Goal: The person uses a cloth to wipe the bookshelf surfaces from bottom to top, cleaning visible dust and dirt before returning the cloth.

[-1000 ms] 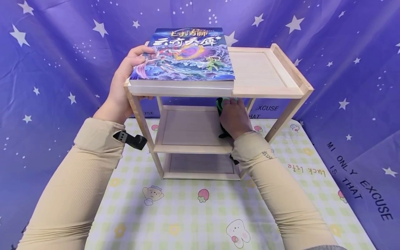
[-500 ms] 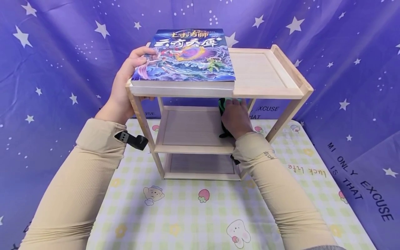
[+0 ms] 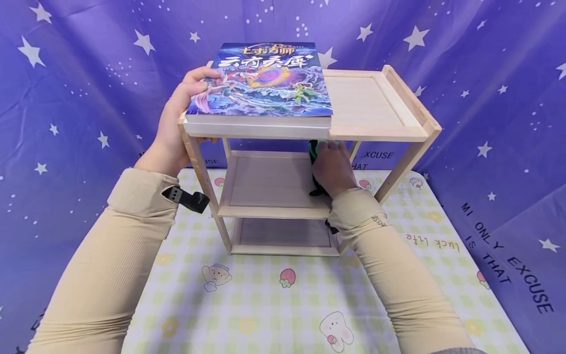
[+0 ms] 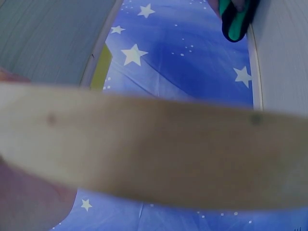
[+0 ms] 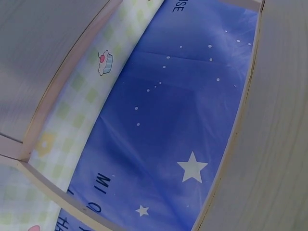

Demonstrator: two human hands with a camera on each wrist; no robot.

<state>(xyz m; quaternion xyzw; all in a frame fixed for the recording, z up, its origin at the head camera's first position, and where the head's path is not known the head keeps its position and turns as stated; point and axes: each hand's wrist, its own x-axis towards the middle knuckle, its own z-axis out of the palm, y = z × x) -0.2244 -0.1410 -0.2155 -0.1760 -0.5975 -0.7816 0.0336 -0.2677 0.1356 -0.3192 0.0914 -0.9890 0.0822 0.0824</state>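
A light wooden three-tier shelf (image 3: 274, 211) stands in front of me. My left hand (image 3: 170, 118) grips the left end of its top tier, fingers over the end by the book and others below. In the left wrist view a wooden end rail (image 4: 159, 149) crosses close in front of that hand. A thick blue illustrated book (image 3: 265, 93) lies flat on the top tier's left part. My right hand (image 3: 333, 167) reaches in over the middle tier and holds a black-and-green thing (image 4: 237, 24) with a rounded end. The hand covers much of it; its kind cannot be made out.
The top tier's right part shows bare wood (image 3: 358, 96), with a raised end rail (image 3: 411, 93). Corner posts (image 3: 201, 177) flank the middle tier. Beneath is a checked tablecloth (image 3: 265, 314) with cartoon prints. A purple starry curtain (image 3: 499, 123) hangs behind and at the sides.
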